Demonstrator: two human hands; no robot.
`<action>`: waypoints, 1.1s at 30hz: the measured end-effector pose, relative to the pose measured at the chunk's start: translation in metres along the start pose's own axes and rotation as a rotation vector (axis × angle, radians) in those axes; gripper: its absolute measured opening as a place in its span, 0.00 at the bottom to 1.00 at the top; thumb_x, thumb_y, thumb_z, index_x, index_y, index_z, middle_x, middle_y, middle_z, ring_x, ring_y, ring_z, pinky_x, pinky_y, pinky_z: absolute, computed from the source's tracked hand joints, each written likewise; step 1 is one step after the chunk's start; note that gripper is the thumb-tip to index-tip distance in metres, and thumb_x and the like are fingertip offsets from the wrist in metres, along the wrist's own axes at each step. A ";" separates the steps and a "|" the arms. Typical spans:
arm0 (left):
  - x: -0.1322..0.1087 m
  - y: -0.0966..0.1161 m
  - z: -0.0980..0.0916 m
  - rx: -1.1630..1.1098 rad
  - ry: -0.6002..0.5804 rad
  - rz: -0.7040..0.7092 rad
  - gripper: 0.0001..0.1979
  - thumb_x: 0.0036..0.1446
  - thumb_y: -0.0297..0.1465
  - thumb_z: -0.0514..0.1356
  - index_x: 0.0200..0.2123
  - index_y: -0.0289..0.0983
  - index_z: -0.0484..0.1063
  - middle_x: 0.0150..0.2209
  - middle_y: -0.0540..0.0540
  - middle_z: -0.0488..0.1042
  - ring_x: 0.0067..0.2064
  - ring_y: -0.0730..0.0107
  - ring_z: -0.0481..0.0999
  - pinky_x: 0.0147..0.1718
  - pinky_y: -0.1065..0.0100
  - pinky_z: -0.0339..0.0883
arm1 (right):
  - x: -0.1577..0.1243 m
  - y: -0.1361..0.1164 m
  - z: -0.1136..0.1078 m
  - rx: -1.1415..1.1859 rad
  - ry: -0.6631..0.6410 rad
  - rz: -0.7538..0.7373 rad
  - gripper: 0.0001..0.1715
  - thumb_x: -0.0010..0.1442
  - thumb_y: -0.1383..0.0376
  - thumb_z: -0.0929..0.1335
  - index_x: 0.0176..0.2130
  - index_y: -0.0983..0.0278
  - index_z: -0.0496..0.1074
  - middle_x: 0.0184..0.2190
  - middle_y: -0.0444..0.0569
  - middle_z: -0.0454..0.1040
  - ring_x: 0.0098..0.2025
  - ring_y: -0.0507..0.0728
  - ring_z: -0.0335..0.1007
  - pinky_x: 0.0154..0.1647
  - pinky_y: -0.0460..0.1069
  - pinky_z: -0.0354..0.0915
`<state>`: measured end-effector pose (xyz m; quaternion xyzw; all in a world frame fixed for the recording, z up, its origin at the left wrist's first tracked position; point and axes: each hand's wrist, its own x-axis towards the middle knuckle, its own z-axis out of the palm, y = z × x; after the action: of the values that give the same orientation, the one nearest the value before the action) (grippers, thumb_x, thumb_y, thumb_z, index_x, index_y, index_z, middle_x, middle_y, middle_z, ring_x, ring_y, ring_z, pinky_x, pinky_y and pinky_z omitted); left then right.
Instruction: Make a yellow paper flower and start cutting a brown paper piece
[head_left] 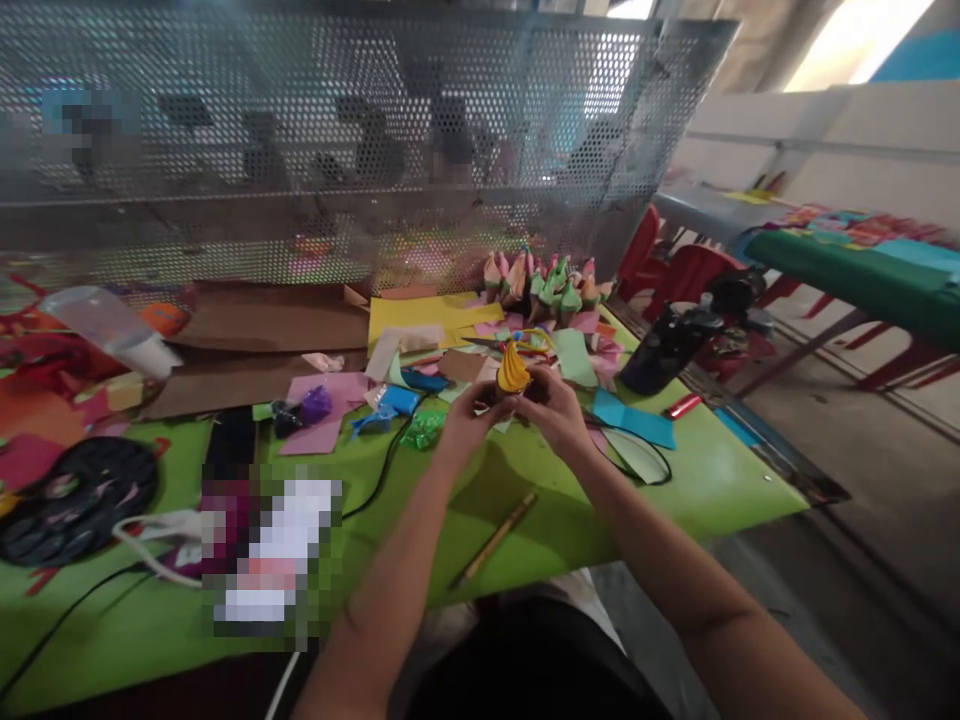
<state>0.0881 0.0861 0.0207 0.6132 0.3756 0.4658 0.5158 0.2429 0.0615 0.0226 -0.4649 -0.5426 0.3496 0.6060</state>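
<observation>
Though ridged, rounded yellow swirl [513, 371]

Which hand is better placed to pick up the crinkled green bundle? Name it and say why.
Left. The green bundle lies nearer the left hand, while the right hand is farther off, beyond the yellow swirl. Both hands hold that piece, so the left would probably release first.

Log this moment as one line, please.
left hand: holds yellow swirled piece | right hand: holds same piece | thin stick: lies on green tabletop
</observation>
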 end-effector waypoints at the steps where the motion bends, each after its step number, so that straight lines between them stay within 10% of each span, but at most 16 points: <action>1: -0.001 0.000 0.000 -0.008 0.000 -0.002 0.21 0.46 0.48 0.72 0.37 0.38 0.80 0.31 0.50 0.79 0.34 0.69 0.74 0.39 0.67 0.67 | 0.000 0.000 0.000 -0.001 0.008 -0.004 0.29 0.46 0.51 0.79 0.45 0.60 0.76 0.36 0.44 0.70 0.29 0.52 0.62 0.27 0.48 0.60; 16: 0.000 -0.003 -0.001 -0.130 -0.086 -0.092 0.20 0.43 0.43 0.75 0.36 0.36 0.79 0.31 0.50 0.78 0.35 0.71 0.73 0.40 0.68 0.65 | 0.004 -0.017 -0.015 0.012 0.053 -0.111 0.22 0.58 0.46 0.75 0.46 0.56 0.78 0.39 0.46 0.72 0.29 0.52 0.59 0.27 0.48 0.60; 29: -0.002 -0.007 -0.005 -0.143 -0.205 -0.154 0.21 0.44 0.44 0.75 0.37 0.36 0.82 0.36 0.46 0.81 0.39 0.67 0.74 0.44 0.66 0.65 | 0.012 -0.015 -0.021 -0.028 0.077 -0.215 0.17 0.57 0.48 0.75 0.32 0.58 0.77 0.40 0.50 0.76 0.47 0.60 0.72 0.51 0.57 0.69; 33: -0.002 -0.006 -0.005 -0.156 -0.220 -0.157 0.21 0.44 0.44 0.75 0.39 0.37 0.82 0.38 0.46 0.82 0.41 0.65 0.75 0.47 0.64 0.66 | 0.010 -0.018 -0.022 -0.019 0.085 -0.155 0.15 0.58 0.50 0.75 0.38 0.58 0.78 0.40 0.47 0.75 0.38 0.56 0.70 0.40 0.52 0.69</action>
<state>0.0825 0.0868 0.0142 0.5873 0.3263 0.3819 0.6346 0.2651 0.0611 0.0433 -0.4417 -0.5540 0.2767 0.6491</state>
